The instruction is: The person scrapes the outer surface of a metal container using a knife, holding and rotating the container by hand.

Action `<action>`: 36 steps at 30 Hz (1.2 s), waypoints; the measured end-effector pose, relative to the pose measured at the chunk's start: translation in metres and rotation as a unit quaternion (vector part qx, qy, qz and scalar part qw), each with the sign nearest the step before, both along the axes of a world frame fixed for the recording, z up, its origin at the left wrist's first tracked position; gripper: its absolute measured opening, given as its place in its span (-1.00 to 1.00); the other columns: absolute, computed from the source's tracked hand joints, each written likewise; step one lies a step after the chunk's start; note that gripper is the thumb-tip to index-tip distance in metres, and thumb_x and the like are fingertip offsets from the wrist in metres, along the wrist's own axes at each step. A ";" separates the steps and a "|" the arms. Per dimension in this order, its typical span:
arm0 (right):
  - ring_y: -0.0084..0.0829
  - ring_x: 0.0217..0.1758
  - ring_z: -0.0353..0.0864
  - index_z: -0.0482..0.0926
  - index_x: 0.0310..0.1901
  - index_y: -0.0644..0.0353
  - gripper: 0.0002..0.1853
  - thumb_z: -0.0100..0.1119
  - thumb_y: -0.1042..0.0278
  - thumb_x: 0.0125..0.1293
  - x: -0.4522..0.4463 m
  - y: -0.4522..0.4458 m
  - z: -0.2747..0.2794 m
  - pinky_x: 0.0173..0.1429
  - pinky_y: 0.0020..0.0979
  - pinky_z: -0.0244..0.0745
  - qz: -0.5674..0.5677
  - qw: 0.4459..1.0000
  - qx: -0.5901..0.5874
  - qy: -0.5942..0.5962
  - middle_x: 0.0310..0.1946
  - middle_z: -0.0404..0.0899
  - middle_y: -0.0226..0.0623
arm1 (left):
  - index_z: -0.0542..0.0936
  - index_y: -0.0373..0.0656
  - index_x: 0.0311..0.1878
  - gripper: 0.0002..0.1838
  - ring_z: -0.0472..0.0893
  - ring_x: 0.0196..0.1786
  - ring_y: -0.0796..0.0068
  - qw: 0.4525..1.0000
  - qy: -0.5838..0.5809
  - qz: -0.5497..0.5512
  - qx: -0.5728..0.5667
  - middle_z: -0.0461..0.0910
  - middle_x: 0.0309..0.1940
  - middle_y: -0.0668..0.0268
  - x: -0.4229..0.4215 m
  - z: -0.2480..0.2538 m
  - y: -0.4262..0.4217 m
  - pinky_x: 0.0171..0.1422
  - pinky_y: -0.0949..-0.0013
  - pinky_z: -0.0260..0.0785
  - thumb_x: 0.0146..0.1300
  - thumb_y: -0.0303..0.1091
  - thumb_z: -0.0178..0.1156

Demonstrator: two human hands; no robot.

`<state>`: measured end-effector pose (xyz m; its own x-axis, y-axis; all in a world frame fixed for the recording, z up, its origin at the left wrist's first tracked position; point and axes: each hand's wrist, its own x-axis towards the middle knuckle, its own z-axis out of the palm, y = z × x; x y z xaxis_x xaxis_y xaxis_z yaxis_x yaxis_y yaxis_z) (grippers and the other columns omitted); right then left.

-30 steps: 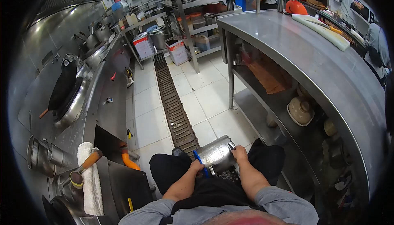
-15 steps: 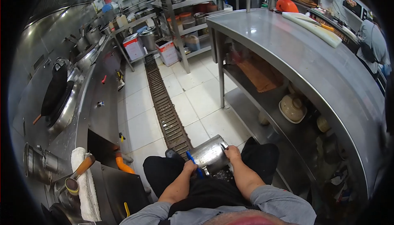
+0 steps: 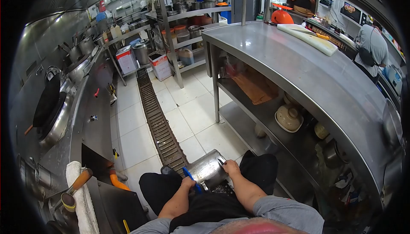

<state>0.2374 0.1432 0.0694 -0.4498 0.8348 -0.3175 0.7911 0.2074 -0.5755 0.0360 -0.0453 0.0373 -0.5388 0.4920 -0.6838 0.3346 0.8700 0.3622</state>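
The left hand (image 3: 188, 184) is closed on a blue strip (image 3: 186, 172), the right hand (image 3: 232, 168) on a dark piece (image 3: 221, 162) against the pot (image 3: 206, 168). The pot lies between them, at the left's two o'clock, the right's nine. Beyond, a floor grate (image 3: 158, 125) runs toward eleven.

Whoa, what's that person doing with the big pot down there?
The person is down low with knees bent, handling a shiny silver metal cylinder-shaped pot tipped onto its side between the knees. The left hand is at a narrow bright-blue piece by one end of the pot. The right hand is at the opposite end; its exact grip is hard to see. A long brown slatted floor grate runs across the white tiles ahead.
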 end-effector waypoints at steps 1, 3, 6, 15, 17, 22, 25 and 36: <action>-0.16 -0.12 0.69 0.67 -0.07 0.14 -0.65 0.13 0.24 0.12 0.001 -0.001 0.003 0.08 -0.28 0.53 0.000 1.000 -0.010 0.004 -0.23 0.69 -0.09 | 0.65 -0.30 -0.09 -0.55 0.62 0.05 0.04 1.000 -0.001 0.000 0.001 0.62 -0.04 -0.06 -0.001 -0.004 0.000 0.12 0.16 0.48 0.02 -0.17 0.25; -0.16 -0.11 0.69 0.67 -0.07 0.15 -0.65 0.13 0.24 0.12 0.001 -0.005 0.013 0.09 -0.28 0.52 -0.001 1.000 -0.020 0.008 -0.22 0.69 -0.09 | 0.66 -0.32 -0.13 -0.57 0.65 -0.01 0.04 0.997 0.062 -0.040 0.016 0.65 -0.11 -0.06 -0.008 -0.030 -0.002 0.08 0.17 0.50 0.02 -0.18 0.25; -0.15 -0.10 0.68 0.68 -0.09 0.16 -0.65 0.13 0.24 0.12 0.002 -0.008 0.024 0.10 -0.27 0.51 -0.001 1.000 -0.021 -0.002 -0.21 0.68 -0.07 | 0.65 -0.34 -0.10 -0.56 0.65 0.00 0.03 0.999 0.035 -0.026 0.002 0.64 -0.10 -0.07 -0.002 -0.010 0.001 0.09 0.17 0.50 0.01 -0.19 0.25; -0.08 0.00 0.62 0.69 -0.14 0.17 -0.65 0.12 0.20 0.09 -0.002 -0.007 0.012 0.16 -0.21 0.48 0.014 1.000 -0.024 0.010 -0.17 0.66 -0.03 | 0.62 -0.24 -0.08 -0.60 0.60 0.06 0.01 0.988 0.089 0.100 0.082 0.62 -0.04 -0.05 -0.007 -0.010 -0.001 0.18 0.16 0.43 0.00 -0.26 0.25; -0.08 0.02 0.61 0.67 -0.09 0.16 -0.62 0.13 0.12 0.14 -0.003 -0.008 0.015 0.16 -0.19 0.47 0.030 0.999 -0.032 -0.006 -0.12 0.65 -0.04 | 0.60 -0.21 -0.04 -0.62 0.57 0.11 0.00 0.977 0.131 0.150 0.077 0.60 -0.01 -0.07 -0.013 -0.014 0.005 0.23 0.13 0.39 0.07 -0.26 0.19; -0.12 -0.03 0.65 0.64 -0.01 0.15 -0.59 0.13 0.11 0.17 -0.002 -0.009 0.016 0.13 -0.22 0.49 0.045 0.998 -0.034 0.012 -0.16 0.67 -0.05 | 0.56 -0.21 -0.03 -0.61 0.57 0.06 -0.05 0.956 0.154 0.204 0.141 0.60 -0.07 -0.09 -0.036 -0.033 0.020 0.18 0.09 0.39 0.07 -0.26 0.21; -0.26 -0.37 0.69 0.61 0.02 0.20 -0.60 0.15 0.14 0.22 -0.001 -0.009 0.013 -0.12 -0.28 0.55 0.043 0.999 -0.012 0.016 -0.30 0.69 -0.10 | 0.57 -0.23 -0.03 -0.59 0.55 0.09 -0.05 0.962 0.110 0.214 0.129 0.58 -0.05 -0.08 -0.036 -0.041 0.031 0.21 0.11 0.37 0.03 -0.26 0.22; -0.06 -0.13 0.67 0.61 -0.06 0.29 -0.68 0.18 0.26 0.25 -0.036 -0.004 0.027 -0.05 -0.24 0.53 -0.018 0.994 -0.091 0.048 -0.26 0.65 0.04 | 0.52 -0.25 0.06 -0.53 0.39 0.27 0.05 0.963 0.071 0.226 0.131 0.45 0.14 0.02 -0.032 -0.027 0.061 0.36 0.17 0.23 0.05 -0.31 0.26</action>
